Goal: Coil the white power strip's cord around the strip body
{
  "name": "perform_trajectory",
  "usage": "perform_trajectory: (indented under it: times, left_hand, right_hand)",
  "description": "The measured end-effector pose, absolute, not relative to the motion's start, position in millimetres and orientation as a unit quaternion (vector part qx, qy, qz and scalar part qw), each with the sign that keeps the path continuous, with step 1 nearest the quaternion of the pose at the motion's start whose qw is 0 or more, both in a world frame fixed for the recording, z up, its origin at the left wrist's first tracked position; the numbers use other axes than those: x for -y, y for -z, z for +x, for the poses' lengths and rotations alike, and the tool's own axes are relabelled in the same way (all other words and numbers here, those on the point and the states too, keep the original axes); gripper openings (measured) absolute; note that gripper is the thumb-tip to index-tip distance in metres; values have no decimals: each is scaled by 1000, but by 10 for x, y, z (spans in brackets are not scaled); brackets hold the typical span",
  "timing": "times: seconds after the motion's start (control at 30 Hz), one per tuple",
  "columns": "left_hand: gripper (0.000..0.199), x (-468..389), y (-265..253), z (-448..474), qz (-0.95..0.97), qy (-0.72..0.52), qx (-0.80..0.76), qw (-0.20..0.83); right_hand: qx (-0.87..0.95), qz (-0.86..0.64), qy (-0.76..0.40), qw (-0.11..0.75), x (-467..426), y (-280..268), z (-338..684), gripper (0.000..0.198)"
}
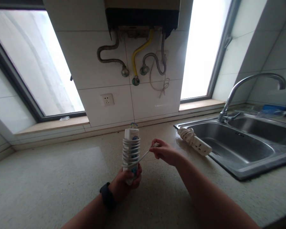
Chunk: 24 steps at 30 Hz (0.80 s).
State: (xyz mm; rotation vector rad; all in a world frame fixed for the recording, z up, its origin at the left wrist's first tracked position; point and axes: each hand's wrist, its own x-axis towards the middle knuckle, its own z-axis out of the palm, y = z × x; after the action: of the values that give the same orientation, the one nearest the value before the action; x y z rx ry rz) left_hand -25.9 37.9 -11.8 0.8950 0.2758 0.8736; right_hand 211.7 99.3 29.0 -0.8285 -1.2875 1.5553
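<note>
- Power strip (131,135), white, sits at about 7 o'clock from the middle of the view, long side roughly upright above the desk (81,181); whether its lower end touches the surface I cannot tell.
- White cord (130,149) circles the strip in several close loops; its free length leaves the lowest loops toward 2 o'clock.
- Left hand (127,180) is wrapped round the strip's lower end, at the strip's 6 o'clock, gripping it.
- Right hand (164,152), at the strip's 3 o'clock, pinches the free cord between thumb and fingers; the small white piece there may be the plug, but it is too small to be sure.
- Step in hand, as I judge it: working the cord around the strip; winding or unwinding, I cannot tell.
- Next move, either way, seems to call for a steady left grip and light tension from the right, so the loops stay orderly.
- Second power strip (201,146), also cord-wrapped, lies at 4 o'clock beside the sink (243,173).
</note>
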Motion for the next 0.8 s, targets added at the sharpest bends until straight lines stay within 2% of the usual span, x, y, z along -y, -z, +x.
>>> perform_trajectory:
  times: [0.1, 0.23, 0.37, 0.5, 0.8]
  left_hand:
    - [35, -398, 143, -260, 418, -413, -128, 799]
    - [33, -399, 141, -245, 456, -412, -151, 774]
    - [33, -369, 115, -208, 472, -404, -161, 767]
    - [36, -343, 107, -188, 462, -399, -176, 772]
    - [36, -327, 100, -182, 468, -403, -193, 762]
  right_hand:
    - [450, -363, -666, 472, -991, -245, 2015, 51]
    - [369, -383, -653, 539, -996, -218, 1925, 60]
    - [342, -319, -636, 614, -955, -282, 1826, 55]
    - [323, -264, -618, 666, -873, -382, 1758, 59]
    - [333, -262, -614, 666, -825, -438, 1707, 69]
